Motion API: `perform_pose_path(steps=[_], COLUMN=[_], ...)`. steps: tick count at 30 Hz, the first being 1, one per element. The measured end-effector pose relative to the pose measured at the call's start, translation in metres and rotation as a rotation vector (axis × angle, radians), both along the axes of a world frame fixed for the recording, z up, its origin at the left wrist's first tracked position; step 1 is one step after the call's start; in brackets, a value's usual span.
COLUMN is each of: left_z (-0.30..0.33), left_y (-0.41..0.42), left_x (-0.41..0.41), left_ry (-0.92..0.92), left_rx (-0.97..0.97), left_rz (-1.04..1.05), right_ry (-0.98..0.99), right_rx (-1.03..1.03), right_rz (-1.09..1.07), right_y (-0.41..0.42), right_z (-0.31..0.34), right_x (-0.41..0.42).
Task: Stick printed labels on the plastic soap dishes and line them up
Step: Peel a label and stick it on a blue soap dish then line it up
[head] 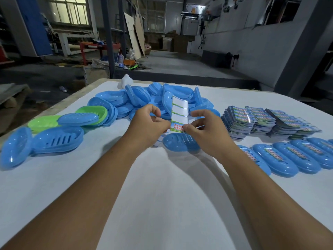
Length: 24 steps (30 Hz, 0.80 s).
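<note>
White backing paper, a long label strip (180, 112) with most stickers gone, stands upright between both hands above the table. The left hand (149, 123) pinches its lower edge, while the right hand (201, 130) pinches the last printed label (177, 127) at the bottom, seemingly peeling it. Just below lies a bare blue plastic soap dish (177, 144) on the white table (162, 195). The step looks like peeling; next comes pressing that label flat along the dish, then joining the labelled blue dishes (295, 156) lined up at right.
</note>
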<state>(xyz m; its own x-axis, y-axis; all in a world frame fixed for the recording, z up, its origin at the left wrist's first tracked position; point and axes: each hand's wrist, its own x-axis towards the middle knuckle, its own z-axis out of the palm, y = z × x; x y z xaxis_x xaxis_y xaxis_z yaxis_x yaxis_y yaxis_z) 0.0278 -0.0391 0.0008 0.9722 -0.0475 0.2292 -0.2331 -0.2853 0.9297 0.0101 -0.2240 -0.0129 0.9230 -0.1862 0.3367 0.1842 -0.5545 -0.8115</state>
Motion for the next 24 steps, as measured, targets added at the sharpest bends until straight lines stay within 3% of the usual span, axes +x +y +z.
perform_pose_path(steps=[3, 8, 16, 24], left_z=[-0.002, -0.003, -0.01, -0.015], left_y=[-0.002, -0.006, -0.008, -0.001], left_x=[-0.001, -0.004, 0.001, 0.015], left_ry=[-0.02, -0.06, -0.042, -0.037], left_rx=[0.009, 0.019, -0.014, 0.07], left_rz=[-0.01, -0.051, -0.019, 0.18], right_ry=[-0.029, 0.036, 0.087, 0.113], right_rx=[-0.057, 0.019, 0.044, -0.003], right_rz=[-0.055, 0.163, 0.086, -0.021], right_y=[0.001, 0.008, 0.009, -0.002], right_z=[0.002, 0.006, 0.008, 0.005], right_x=[-0.001, -0.011, -0.009, -0.003])
